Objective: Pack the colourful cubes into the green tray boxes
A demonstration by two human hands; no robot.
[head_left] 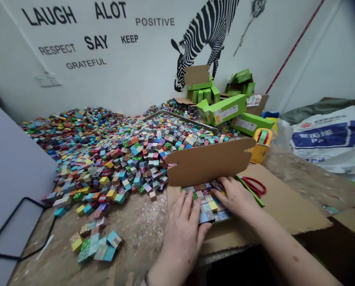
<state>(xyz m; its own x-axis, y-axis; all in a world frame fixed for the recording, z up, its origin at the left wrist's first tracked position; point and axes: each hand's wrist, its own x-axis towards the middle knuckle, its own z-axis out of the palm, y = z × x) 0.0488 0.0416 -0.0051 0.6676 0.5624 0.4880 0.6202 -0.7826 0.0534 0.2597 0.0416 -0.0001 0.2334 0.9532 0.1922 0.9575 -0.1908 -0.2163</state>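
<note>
An open box holds small patterned cube blocks [206, 201] packed side by side, and its brown cardboard lid [210, 163] stands raised at the back. My left hand [181, 224] lies with fingers stretched over the left side of the blocks. On the right side, my right hand [232, 196] rests with fingers apart, their tips on the blocks. A yellow block [213, 206] sits a little above the others between the hands. Neither hand grips anything that I can see. Under my palms, part of the box is hidden.
A large heap of blocks [126, 159] spreads left and behind, with a small cluster [96, 244] nearer. Red-handled scissors [256, 186] and a yellow tape dispenser [260, 151] lie right. Green boxes [229, 108] are stacked behind. A cardboard sheet [290, 204] lies beneath the box.
</note>
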